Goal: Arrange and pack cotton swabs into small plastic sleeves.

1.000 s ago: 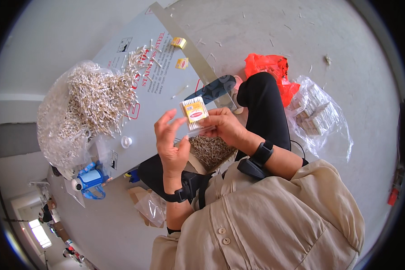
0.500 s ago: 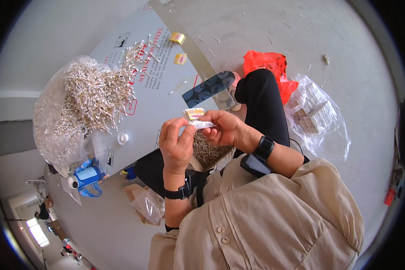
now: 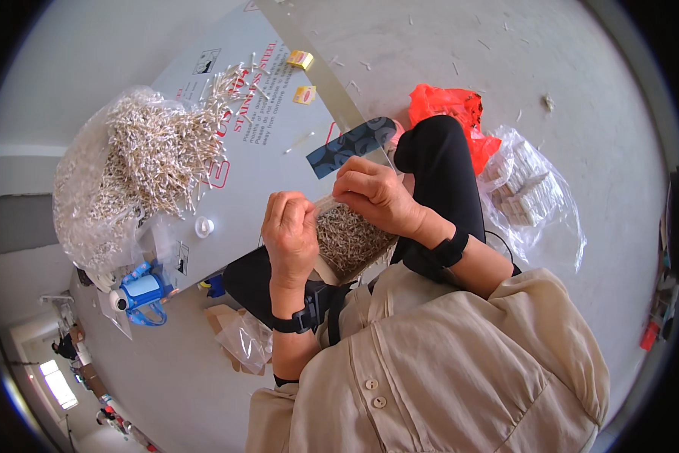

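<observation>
Both my hands are raised over an open cardboard box (image 3: 326,270) in my lap, filled with a mass of cotton swabs (image 3: 348,241). My left hand (image 3: 288,235) is closed beside the box's left edge, thumb and fingers pinched together. Across the far side of the box, my right hand (image 3: 379,198) is closed too, its fingers bent downward. A pale edge shows between the two hands; whether it is a small bag or part of the box I cannot make out. The pinched fingertips hide whatever they hold.
Loose cotton swabs (image 3: 154,151) spill from a large clear bag onto the metal-topped table (image 3: 279,174). Two small yellow cards (image 3: 304,95), a white lid (image 3: 204,226) and a blue bottle (image 3: 145,291) are there too. Right of my knee lie a red bag (image 3: 445,109) and a clear bag of white bundles (image 3: 524,189).
The small bundle of swabs with a yellow label, held between my hands before, is out of sight now. My right hand has moved up and turned knuckles-up, uncovering more of the box.
</observation>
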Motion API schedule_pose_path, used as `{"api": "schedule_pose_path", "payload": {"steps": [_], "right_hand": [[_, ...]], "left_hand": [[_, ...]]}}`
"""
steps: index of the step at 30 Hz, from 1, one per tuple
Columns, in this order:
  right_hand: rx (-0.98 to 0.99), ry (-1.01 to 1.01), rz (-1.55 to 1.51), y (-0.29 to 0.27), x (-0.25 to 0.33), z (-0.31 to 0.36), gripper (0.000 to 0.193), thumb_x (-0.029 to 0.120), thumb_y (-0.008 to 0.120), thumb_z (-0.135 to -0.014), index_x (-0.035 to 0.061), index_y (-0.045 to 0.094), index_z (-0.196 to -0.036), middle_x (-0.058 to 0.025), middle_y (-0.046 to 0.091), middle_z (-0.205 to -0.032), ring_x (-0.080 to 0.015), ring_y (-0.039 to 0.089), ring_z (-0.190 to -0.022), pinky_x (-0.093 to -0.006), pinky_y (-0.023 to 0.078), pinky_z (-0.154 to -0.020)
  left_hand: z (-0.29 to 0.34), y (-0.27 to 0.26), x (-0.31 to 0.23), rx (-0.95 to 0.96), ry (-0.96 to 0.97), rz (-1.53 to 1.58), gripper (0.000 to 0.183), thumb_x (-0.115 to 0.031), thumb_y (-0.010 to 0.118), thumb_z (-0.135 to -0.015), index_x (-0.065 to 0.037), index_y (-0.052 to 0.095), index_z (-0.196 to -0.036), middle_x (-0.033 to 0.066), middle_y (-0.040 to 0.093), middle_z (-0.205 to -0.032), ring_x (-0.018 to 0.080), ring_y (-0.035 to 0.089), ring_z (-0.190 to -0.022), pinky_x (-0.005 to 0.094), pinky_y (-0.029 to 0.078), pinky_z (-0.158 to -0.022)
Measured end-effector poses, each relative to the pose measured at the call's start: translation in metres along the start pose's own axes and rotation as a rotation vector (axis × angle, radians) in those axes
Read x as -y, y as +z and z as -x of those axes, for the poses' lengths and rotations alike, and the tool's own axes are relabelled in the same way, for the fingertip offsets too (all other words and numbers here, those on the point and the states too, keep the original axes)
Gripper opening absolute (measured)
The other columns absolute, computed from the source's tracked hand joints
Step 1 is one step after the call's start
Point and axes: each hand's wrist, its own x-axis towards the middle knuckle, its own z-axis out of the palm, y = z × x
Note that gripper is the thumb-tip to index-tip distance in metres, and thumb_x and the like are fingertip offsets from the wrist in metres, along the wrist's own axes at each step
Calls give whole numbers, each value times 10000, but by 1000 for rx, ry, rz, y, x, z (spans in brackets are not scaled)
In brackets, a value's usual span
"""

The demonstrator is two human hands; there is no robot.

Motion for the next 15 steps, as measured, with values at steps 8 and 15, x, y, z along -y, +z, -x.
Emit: {"api": "schedule_pose_path", "payload": {"steps": [8, 15], "right_hand": [[-35, -22, 85, 10, 8, -1, 139, -25, 681, -783, 22, 571, -854, -112, 557, -880, -295, 593, -776, -346, 488, -662], [-93, 21, 129, 9, -2, 4, 140, -50, 671, -777, 12, 576, -858, -120, 588, -899, -292, 618, -765, -330, 503, -653]], "left_hand": [[-6, 7, -9, 8, 178, -190, 217, 60, 683, -700, -35, 596, -875, 82, 581, -902, 279, 572, -839, 382, 455, -736], [-1, 13, 10, -37, 129, -216, 194, 34, 673, -714, -39, 577, -866, 85, 576, -917, 274, 566, -853, 400, 448, -740]]}}
